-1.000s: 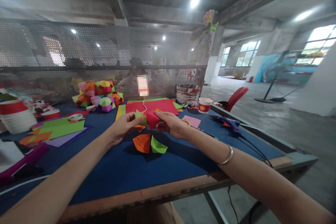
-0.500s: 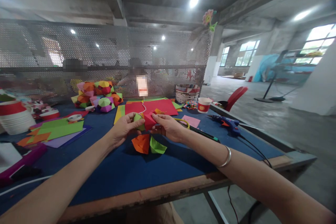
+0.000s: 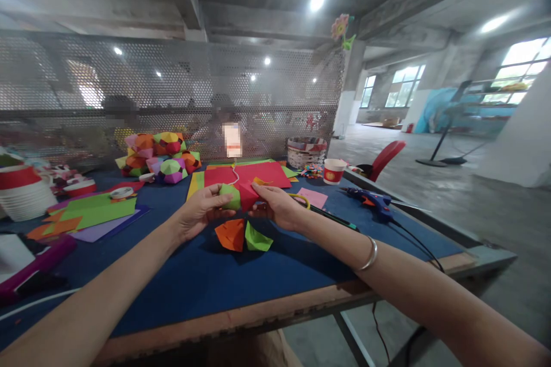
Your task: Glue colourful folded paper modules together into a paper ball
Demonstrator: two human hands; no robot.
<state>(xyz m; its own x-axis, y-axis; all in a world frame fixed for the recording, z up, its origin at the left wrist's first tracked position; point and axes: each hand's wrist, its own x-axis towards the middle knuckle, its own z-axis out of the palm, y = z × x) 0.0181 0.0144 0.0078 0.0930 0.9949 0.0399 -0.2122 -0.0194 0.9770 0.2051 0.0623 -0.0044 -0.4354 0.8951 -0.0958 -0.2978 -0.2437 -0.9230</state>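
My left hand (image 3: 202, 209) pinches a folded green paper piece (image 3: 231, 197) between thumb and fingers. Against its right side sits a folded red paper piece (image 3: 247, 196), gripped by my right hand (image 3: 279, 205). The two papers touch, but whether they are joined I cannot tell. Just below, on the blue mat, lie a folded orange paper piece (image 3: 231, 235) and a folded light-green one (image 3: 257, 237). Behind my hands is a stack of red paper sheets (image 3: 267, 174) over yellow and green ones. Yellow scissor handles (image 3: 303, 200) show partly beside my right wrist.
A blue glue gun (image 3: 372, 202) with its cord lies to the right, near a paper cup (image 3: 334, 172) and a woven basket (image 3: 306, 153). Folded paper balls (image 3: 161, 155) are heaped at the back left. Stacked cups (image 3: 26, 198) and coloured sheets (image 3: 101, 215) occupy the left.
My left thumb has shifted on the green piece, so more of it shows now. The red piece has turned slightly in my right hand. The papers on the mat stay put.
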